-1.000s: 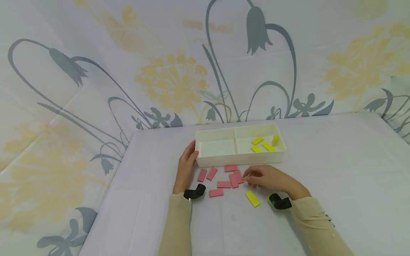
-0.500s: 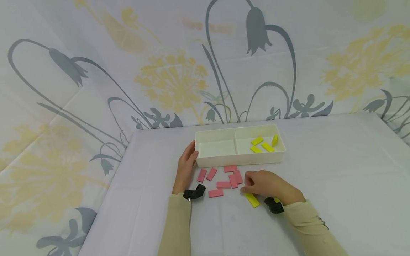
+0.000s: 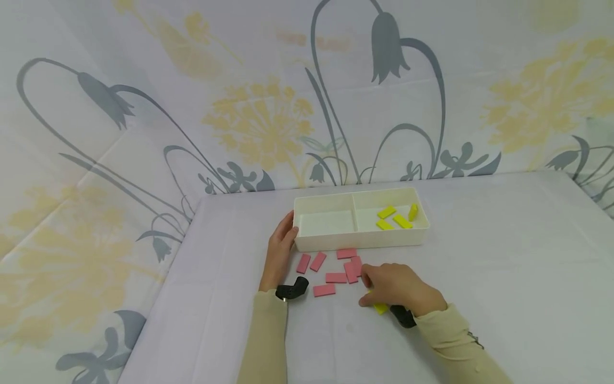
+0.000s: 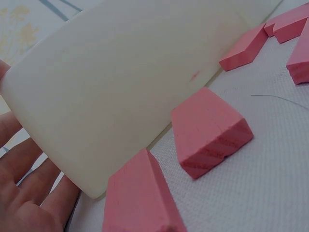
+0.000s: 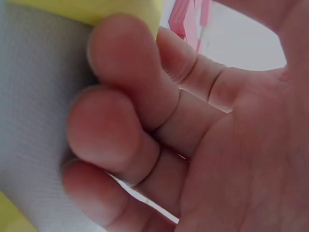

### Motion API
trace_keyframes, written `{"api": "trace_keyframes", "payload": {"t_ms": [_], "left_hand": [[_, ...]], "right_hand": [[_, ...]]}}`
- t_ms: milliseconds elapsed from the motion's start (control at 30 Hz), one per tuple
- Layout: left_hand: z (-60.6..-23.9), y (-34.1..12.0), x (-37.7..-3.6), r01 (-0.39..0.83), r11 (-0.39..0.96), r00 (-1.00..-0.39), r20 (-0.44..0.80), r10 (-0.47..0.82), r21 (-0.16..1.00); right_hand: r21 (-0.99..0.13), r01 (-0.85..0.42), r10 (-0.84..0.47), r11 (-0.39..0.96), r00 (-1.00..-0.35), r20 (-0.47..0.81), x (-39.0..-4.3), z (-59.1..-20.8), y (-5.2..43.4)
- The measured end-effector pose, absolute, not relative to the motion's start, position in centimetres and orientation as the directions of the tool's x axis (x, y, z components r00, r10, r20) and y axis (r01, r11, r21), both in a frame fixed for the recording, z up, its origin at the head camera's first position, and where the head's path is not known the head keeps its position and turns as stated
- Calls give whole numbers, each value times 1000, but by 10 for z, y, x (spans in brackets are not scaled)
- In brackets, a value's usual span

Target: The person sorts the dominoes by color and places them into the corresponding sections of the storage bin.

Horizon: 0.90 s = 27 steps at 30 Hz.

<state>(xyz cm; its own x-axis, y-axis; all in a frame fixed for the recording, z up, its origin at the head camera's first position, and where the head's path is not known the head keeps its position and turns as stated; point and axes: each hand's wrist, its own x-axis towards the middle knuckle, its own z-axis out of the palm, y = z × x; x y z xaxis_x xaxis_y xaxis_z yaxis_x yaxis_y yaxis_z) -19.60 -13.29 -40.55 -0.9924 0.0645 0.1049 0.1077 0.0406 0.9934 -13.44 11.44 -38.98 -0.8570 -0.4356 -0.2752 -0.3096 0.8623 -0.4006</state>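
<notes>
Left hand, fingers straight, rests against the tray's left end wall; a shove would slide the tray. Pink blocks lie between the hands on the tabletop. Right hand, fingers curled, covers a yellow block beneath it; a shallow pinch could let it slip, or knuckles could nudge the nearest pink blocks.

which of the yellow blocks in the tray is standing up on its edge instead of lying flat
The yellow block at the far right of the tray's right compartment, leaning by the wall. The other three lie flat to its left.
</notes>
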Motion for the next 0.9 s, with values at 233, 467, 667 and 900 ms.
{"api": "trace_keyframes", "payload": {"t_ms": [233,467,667,900], "left_hand": [[-412,-134,-200,106,33,-993,104,57,994],[-431,-137,-208,113,77,-993,111,32,991],[-428,-138,-207,113,38,-993,111,46,993],[-408,-134,-196,100,60,-993,96,64,993]], "right_hand": [[-430,-322,-458,843,-850,-261,-133,-387,115],[-460,-321,-470,828,-845,-255,-133,-388,115],[-462,-296,-452,836,-849,-274,-135,-387,114],[-478,-251,-430,842,-847,-313,-136,-386,116]]}}
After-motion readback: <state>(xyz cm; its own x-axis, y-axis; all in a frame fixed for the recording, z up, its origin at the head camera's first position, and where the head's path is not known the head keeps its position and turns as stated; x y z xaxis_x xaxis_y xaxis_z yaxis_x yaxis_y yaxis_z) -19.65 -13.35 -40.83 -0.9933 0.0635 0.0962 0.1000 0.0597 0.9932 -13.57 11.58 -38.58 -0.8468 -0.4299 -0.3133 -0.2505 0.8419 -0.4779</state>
